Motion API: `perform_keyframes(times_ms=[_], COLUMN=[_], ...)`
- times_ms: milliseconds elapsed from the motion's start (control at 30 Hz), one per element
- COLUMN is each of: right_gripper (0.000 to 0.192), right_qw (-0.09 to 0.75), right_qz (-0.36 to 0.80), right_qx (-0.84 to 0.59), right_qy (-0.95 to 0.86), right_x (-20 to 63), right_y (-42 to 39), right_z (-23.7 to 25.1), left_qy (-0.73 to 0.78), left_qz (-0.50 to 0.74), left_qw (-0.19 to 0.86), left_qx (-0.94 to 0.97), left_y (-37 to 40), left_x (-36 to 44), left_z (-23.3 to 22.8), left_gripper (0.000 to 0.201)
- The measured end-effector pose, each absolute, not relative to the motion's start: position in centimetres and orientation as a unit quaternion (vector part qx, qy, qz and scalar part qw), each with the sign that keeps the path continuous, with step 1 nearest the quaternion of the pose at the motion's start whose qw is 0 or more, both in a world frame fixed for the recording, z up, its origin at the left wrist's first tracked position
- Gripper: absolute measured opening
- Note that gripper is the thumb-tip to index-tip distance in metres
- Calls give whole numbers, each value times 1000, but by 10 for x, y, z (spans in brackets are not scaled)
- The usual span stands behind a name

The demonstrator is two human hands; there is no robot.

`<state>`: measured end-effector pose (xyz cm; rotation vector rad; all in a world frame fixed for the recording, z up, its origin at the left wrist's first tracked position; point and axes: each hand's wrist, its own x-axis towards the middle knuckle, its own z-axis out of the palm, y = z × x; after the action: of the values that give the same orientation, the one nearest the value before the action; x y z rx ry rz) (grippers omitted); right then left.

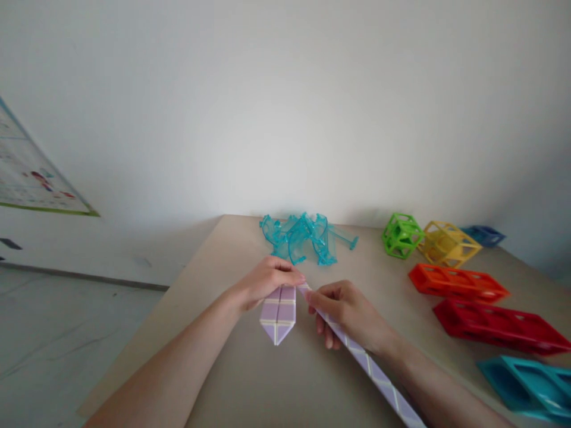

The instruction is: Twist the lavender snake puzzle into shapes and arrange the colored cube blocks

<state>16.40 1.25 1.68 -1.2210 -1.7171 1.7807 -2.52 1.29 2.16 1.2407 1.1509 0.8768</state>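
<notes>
A lilac snake puzzle [281,309] with pale edges is held above the table between both hands. Its left part is doubled back into two side-by-side rows that end in a point toward me. From there a long straight run stretches down to the lower right, under my right wrist, and leaves the picture. My left hand [272,279] is closed on the far end of the doubled part, thumb and fingers pressed on it. With thumb and fingers, my right hand [343,312] pinches the straight run just beside the fold. The palm sides of both hands are hidden.
Clear turquoise plastic pieces [303,238] lie heaped at the table's [214,261] back edge by the wall. On the right stand a green frame block [402,235], a yellow one [448,245], a blue one [486,235], and orange [457,283], red [499,326] and teal [530,386] blocks.
</notes>
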Motion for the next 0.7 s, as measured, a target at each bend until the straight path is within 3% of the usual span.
perform_keyframes(times_ms=[133, 300, 400, 700], right_gripper=[41, 37, 36, 45], right_qw=[193, 184, 179, 197], right_qz=[662, 654, 618, 296], right_qx=[-379, -345, -351, -428], right_qy=[-617, -647, -680, -831], right_x=[170, 177, 177, 171], right_y=[14, 16, 16, 6], right_z=[24, 28, 26, 26], left_qy=[440, 367, 399, 490], left_qz=[404, 374, 344, 345], left_qw=[571, 655, 623, 535], left_qx=[563, 544, 578, 596], left_y=[12, 10, 8, 9], left_x=[-29, -35, -35, -23], left_z=[24, 27, 29, 19], left_gripper=[23, 33, 29, 24])
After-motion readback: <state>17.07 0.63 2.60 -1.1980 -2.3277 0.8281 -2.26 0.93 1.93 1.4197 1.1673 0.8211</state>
